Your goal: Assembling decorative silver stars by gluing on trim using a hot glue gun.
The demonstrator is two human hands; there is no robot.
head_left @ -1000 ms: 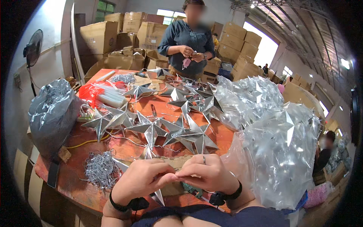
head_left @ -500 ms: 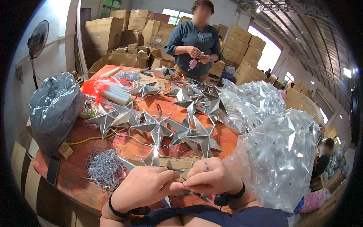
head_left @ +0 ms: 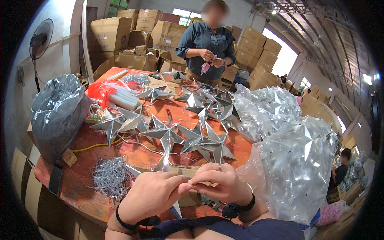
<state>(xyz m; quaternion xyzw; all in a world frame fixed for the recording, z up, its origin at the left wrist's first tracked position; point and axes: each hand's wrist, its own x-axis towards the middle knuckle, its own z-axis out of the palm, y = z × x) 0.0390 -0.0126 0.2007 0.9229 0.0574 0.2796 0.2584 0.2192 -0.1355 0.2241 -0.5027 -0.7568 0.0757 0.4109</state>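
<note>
Near the table's front edge my left hand (head_left: 150, 194) and my right hand (head_left: 222, 182) meet, fingertips against fingertips. Both are closed in a pinch; whatever lies between them is too small to make out. A ring is on my right hand. Beneath my left hand, points of a silver star (head_left: 163, 165) stick out, the rest hidden. Behind my hands several more silver stars (head_left: 214, 145) lie overlapping, with white cords among them. A heap of thin silver tinsel strips (head_left: 111, 177) sits left of my left hand. Something green (head_left: 210, 202) shows below my right hand.
Clear plastic bags of silver stars (head_left: 294, 172) bulge at the right. A grey bag (head_left: 58, 120) of tinsel stands left, near a dark phone-like slab (head_left: 55, 180). Red-handled pliers (head_left: 169, 116) lie mid-table. Across the table a person (head_left: 208, 50) holds something pink. Cartons (head_left: 106, 34) are stacked behind.
My hands have drawn closer together, and my right hand has shifted slightly left and up. A dark tip seen earlier between the fingers no longer shows. More of the green thing is visible.
</note>
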